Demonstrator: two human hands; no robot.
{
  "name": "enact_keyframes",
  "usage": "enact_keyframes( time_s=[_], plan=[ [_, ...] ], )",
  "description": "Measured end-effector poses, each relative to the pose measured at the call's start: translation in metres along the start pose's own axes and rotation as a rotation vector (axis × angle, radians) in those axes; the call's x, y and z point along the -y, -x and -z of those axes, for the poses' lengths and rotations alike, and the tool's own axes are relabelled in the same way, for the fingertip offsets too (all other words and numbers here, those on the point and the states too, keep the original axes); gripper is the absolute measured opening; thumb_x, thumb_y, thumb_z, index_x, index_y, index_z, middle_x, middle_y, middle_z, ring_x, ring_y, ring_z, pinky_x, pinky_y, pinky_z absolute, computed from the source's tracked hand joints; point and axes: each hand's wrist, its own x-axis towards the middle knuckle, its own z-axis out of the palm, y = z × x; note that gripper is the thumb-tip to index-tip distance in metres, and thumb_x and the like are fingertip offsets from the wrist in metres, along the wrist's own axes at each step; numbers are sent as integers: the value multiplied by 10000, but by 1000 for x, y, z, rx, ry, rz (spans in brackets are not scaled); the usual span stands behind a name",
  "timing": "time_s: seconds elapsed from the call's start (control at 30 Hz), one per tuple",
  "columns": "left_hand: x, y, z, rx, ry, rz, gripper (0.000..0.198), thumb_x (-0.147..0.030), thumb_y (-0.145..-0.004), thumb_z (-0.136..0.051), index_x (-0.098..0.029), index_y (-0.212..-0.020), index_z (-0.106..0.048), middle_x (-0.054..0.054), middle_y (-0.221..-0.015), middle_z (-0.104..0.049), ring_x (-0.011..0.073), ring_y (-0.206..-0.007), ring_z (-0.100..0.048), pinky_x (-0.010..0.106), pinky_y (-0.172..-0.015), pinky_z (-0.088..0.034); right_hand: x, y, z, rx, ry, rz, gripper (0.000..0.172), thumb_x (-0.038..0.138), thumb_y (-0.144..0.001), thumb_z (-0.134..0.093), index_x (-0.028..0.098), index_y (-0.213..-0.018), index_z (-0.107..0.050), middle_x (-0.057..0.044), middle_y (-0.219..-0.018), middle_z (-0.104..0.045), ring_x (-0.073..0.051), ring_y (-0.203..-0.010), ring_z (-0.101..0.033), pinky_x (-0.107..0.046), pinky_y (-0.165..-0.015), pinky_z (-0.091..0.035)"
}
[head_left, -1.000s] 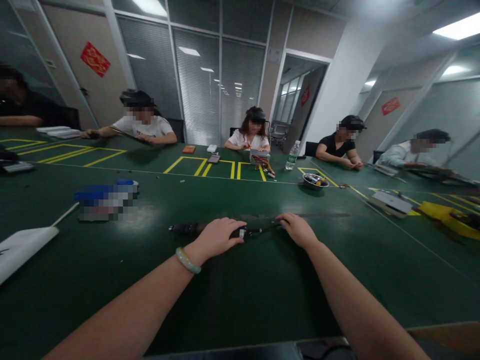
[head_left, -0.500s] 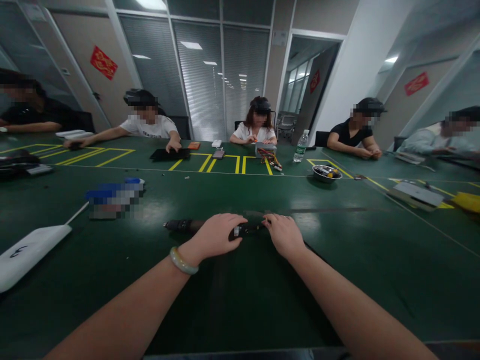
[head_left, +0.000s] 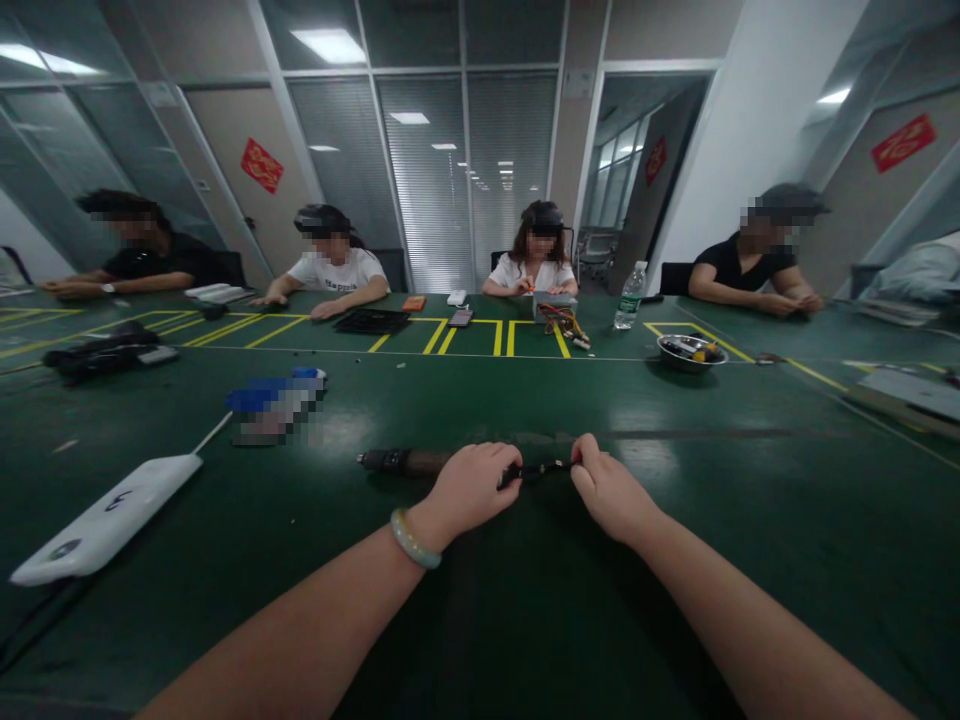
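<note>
Head view: the left hand (head_left: pixel 472 490), a jade bangle (head_left: pixel 414 540) on its wrist, and the right hand (head_left: pixel 609 490) sit close together, both clamped on a thin black cable (head_left: pixel 544 468). It runs from a dark handheld tool (head_left: pixel 405 461), which lies just left of the left hand on the green table (head_left: pixel 825 560). Beyond are a steel bowl (head_left: pixel 691 351), a water bottle (head_left: pixel 631 296) and seated co-workers (head_left: pixel 536 265).

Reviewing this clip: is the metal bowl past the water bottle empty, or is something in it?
Not empty: the metal bowl holds small dark and yellow items, visible inside its rim.
</note>
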Motion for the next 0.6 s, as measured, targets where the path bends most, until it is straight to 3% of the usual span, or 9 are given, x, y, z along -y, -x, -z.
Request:
enact_keyframes(
  time_s=[0.33,0.6],
  plan=[
    [2,0,1,-12,21,-30,146,-332,-898,-575,-244,-1012,-600,0,-1037,-644,184,-952,-600,355,-843,-461,-5,2,6,99,-179,-23,162,250,-921,-529,229,-1054,-619,-30,-971,-672,-180,-876,-623,-266,-728,-440],
    [2,0,-1,-26,34,-38,148,-315,-891,-585,-256,-1023,-618,-10,-1059,-649,182,-966,-597,345,-849,-456,-2,-1,-1,28,-18,-84,125,240,-866,-630,257,-966,-704,-17,-940,-694,-197,-870,-635,-292,-744,-443]
  ],
)
